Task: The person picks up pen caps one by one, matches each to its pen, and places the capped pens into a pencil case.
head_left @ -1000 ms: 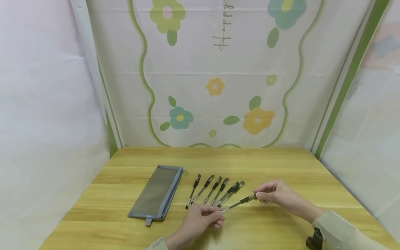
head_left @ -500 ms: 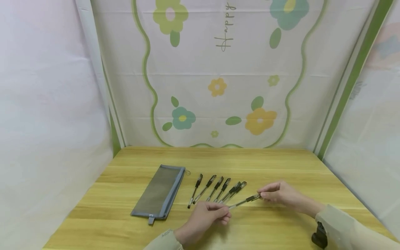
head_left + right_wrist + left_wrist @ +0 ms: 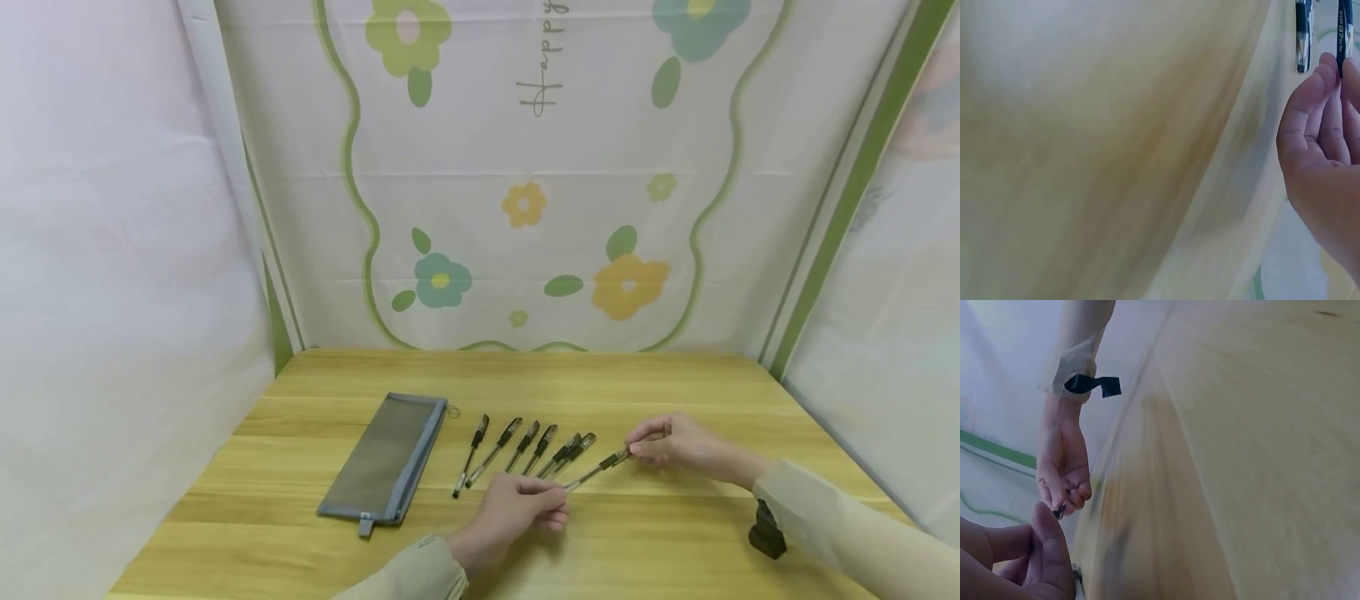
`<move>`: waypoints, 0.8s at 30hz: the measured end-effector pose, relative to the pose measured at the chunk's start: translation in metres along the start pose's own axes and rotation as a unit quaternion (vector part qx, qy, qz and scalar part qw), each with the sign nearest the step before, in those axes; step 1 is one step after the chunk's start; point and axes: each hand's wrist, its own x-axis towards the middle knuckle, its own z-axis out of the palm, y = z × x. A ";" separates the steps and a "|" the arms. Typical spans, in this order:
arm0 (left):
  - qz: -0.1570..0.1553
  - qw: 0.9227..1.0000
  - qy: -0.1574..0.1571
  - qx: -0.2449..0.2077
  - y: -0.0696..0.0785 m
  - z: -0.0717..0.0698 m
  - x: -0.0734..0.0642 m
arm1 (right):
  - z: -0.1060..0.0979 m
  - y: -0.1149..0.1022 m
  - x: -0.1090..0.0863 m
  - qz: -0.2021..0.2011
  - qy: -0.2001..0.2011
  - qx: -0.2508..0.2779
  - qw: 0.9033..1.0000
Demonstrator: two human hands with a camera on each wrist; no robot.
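Observation:
A clear-barrelled gel pen with a black grip and cap is held between both hands in the head view. My left hand pinches its clear end between thumb and forefinger. At the capped end, my right hand pinches the clip area with its fingertips. In the right wrist view the pen shows printed lettering on its black clip, right at the fingertips. Behind the left hand several similar pens lie fanned out on the table, the lower ends of some hidden by that hand.
A flat grey mesh zip pouch with a small tab lies left of the pens. The wood-grain table is bounded by a flower-printed cloth behind and white cloth walls on both sides. A black wrist device sits under the right sleeve.
Both hands have shifted slightly to the right and up in the head view, with the pen still pinched between them. The view has also drifted a little; the loose pens and pouch stay put.

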 end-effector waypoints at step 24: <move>-0.059 0.996 0.063 0.008 -0.003 0.031 0.018 | -0.033 0.007 0.025 0.011 -0.027 -0.038 0.999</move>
